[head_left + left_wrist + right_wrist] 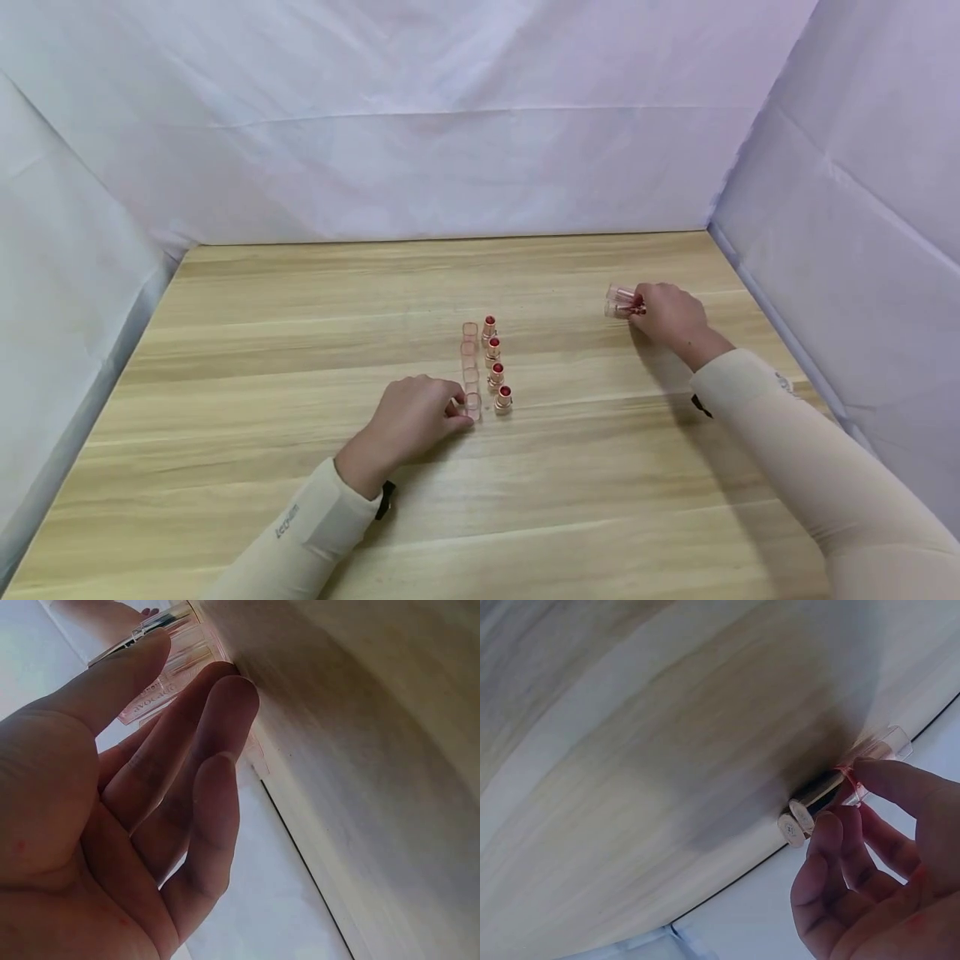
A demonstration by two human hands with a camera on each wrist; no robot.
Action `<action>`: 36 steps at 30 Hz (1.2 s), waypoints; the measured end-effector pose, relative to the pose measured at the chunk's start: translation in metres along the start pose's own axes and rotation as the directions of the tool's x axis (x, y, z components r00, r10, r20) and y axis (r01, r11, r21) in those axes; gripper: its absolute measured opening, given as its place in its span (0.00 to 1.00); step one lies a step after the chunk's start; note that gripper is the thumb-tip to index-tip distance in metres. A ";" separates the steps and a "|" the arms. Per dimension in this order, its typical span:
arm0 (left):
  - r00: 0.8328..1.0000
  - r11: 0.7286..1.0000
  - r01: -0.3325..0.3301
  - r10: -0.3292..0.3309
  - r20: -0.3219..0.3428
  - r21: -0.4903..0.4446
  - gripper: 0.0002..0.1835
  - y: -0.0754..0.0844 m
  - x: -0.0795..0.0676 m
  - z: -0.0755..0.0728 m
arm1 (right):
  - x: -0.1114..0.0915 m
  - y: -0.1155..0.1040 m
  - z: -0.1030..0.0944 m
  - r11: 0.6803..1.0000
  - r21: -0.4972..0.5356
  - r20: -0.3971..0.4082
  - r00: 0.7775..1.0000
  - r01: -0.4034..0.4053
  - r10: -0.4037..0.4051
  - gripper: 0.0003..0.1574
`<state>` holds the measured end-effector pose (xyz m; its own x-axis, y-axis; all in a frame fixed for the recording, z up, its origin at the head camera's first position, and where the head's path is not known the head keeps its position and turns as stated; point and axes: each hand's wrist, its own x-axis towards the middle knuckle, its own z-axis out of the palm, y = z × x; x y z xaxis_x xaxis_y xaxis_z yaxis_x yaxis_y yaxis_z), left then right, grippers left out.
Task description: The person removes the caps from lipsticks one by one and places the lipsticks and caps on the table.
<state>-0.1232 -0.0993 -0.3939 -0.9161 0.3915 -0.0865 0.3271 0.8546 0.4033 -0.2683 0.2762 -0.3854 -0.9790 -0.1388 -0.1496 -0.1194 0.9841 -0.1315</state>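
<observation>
Several clear pinkish lipstick caps (470, 375) stand in a row on the table. Beside them, on the right, runs a row of uncapped lipsticks (497, 374) with red tips and gold bases, all upright. My left hand (420, 417) has thumb and index finger at the two sides of the nearest cap (154, 701), which shows lettering in the left wrist view. Far to the right, two capped lipsticks (619, 310) lie side by side on the table. My right hand (670, 317) pinches one of them between thumb and fingers; their gold bases (796, 823) show in the right wrist view.
The wooden table (300, 292) has a light, streaked grain. White cloth walls (450, 167) rise behind it and along both sides, the right one close to my right forearm. Bare tabletop lies between the lipstick row and the right-hand pair.
</observation>
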 end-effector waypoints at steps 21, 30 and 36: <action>1.000 1.000 0.018 -0.018 -0.012 -0.001 0.16 0.000 -0.004 -0.003 | -0.017 -0.036 0.007 0.987 0.077 -0.077 0.988 0.141 -0.135 0.16; 0.995 0.988 0.102 -0.104 0.007 0.115 0.25 0.009 -0.015 -0.026 | -0.053 -0.084 0.005 0.931 0.186 -0.224 0.936 0.315 -0.272 0.12; 0.991 0.988 0.002 0.020 -0.135 0.156 0.27 0.019 -0.013 -0.040 | -0.083 -0.115 -0.004 0.888 0.248 -0.280 0.906 0.387 -0.317 0.12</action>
<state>-0.1140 -0.1014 -0.3488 -0.9324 0.3587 0.0453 0.3579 0.8980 0.2560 -0.1740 0.1746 -0.3535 -0.8955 -0.4070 0.1802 -0.4443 0.7925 -0.4177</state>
